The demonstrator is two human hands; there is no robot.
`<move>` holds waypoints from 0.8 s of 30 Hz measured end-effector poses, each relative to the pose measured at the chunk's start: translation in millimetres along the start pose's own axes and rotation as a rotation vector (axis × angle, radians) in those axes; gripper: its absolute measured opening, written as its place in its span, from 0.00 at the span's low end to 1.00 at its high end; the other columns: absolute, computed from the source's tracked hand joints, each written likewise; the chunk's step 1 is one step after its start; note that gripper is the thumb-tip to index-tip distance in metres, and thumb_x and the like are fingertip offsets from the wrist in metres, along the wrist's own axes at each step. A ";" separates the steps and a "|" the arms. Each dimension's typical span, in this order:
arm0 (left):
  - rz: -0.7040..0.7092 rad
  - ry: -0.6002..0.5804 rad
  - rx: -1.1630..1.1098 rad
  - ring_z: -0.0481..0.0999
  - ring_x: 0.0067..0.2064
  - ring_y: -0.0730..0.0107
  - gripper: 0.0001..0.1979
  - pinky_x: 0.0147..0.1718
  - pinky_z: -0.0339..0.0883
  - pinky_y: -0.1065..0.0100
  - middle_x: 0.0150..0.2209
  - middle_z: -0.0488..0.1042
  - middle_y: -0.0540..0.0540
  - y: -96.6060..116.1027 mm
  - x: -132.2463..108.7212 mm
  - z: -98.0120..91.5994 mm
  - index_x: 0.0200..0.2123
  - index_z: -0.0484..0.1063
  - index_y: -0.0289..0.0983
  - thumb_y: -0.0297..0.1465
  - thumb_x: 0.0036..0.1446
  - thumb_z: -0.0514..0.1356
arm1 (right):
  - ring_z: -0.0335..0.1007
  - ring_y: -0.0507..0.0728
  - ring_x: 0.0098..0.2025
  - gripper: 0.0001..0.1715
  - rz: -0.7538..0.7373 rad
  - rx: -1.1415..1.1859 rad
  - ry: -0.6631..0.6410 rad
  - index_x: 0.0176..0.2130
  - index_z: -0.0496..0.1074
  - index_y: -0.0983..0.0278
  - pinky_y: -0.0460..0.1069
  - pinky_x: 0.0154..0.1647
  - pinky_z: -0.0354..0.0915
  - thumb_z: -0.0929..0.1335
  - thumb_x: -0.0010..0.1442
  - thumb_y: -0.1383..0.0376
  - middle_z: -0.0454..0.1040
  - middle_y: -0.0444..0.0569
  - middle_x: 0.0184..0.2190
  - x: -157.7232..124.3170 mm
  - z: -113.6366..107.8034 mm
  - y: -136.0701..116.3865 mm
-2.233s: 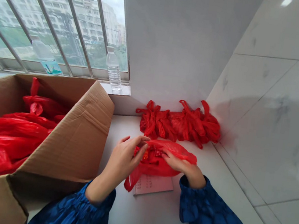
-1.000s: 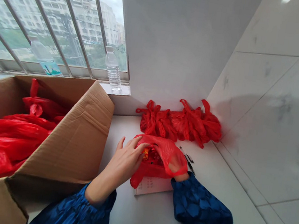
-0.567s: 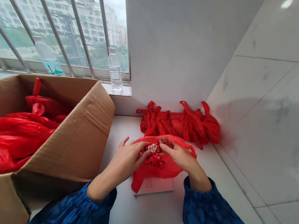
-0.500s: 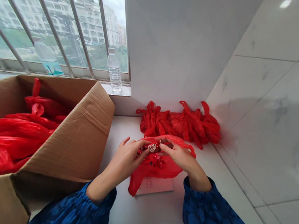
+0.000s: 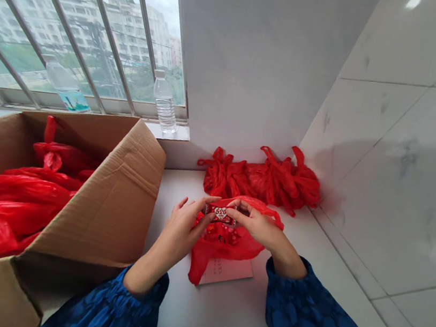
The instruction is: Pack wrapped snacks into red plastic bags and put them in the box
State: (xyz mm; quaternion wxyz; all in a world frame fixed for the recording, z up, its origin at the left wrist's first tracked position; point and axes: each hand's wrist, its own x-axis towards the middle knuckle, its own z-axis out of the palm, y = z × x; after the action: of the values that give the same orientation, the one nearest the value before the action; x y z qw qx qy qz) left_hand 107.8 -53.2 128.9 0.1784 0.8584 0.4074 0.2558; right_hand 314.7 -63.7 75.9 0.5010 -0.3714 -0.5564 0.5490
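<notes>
A small red wrapped candy (image 5: 220, 212) with a white heart marked "520" is held level between my two hands. My left hand (image 5: 187, 224) pinches its left end between thumb and fingers. On the right end, my right hand (image 5: 254, 223) grips it the same way. Right below lies an opened red plastic bag (image 5: 244, 247), with more red wrapped pieces (image 5: 224, 233) showing in its mouth. Part of the bag covers a white card or booklet (image 5: 227, 272) with faint writing, flat on the white tabletop (image 5: 204, 318).
At the left stands an open cardboard box (image 5: 116, 192) holding several tied red bags (image 5: 23, 190). More knotted red bags (image 5: 260, 180) lie against the back wall. Two plastic bottles, one clear (image 5: 165, 104) and one blue-labelled (image 5: 69, 85), stand by the barred window.
The candy has turned so that its heart-marked face now shows flat and level toward me. Both hands keep their hold; the view has shifted slightly.
</notes>
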 end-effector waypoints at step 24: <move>0.051 0.045 0.021 0.77 0.44 0.66 0.19 0.64 0.48 0.45 0.37 0.77 0.51 -4.3 -0.2 0.0 0.60 0.63 0.44 0.30 0.71 0.45 | 0.78 0.57 0.38 0.17 0.038 0.011 -0.005 0.49 0.72 0.54 0.54 0.46 0.74 0.68 0.64 0.50 0.75 0.46 0.43 -3.4 4.4 -11.6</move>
State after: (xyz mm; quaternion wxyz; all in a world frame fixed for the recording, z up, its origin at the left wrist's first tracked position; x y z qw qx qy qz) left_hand 105.2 -50.8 126.7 0.1536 0.8644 0.3918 0.2751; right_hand 312.7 -69.4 87.3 0.4911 -0.3777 -0.5475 0.5625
